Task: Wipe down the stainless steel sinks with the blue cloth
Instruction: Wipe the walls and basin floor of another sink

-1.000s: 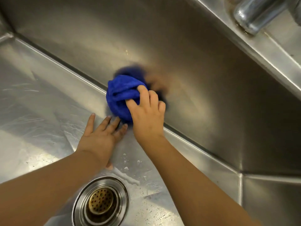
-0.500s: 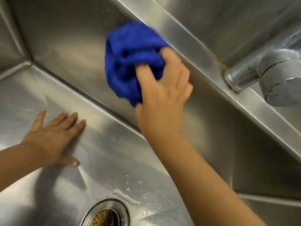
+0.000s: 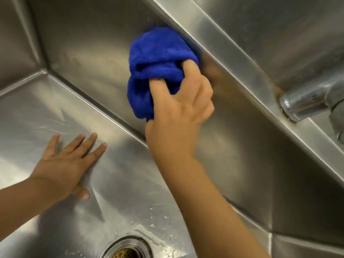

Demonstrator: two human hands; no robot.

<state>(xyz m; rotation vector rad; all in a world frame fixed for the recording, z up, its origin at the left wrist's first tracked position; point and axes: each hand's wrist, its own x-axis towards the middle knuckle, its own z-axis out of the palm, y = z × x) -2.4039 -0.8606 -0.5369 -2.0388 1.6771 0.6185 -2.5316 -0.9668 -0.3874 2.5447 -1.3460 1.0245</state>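
The right hand [image 3: 178,116] grips the bunched cloth [image 3: 158,71] against the sink's [image 3: 83,43] back wall, just under the rim. The left hand [image 3: 63,164] lies flat, fingers spread, on the wet steel floor near the drain [image 3: 128,248]; a tap [image 3: 309,101] stands on the ledge.

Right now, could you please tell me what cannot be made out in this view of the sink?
Head view only:
Drain: cut off by the bottom edge; only its upper rim shows.
Tap: cut off by the right edge; spout unseen.
Sink wall behind the blue cloth: hidden by cloth and right hand.
Sink floor under the left hand: covered by the palm.
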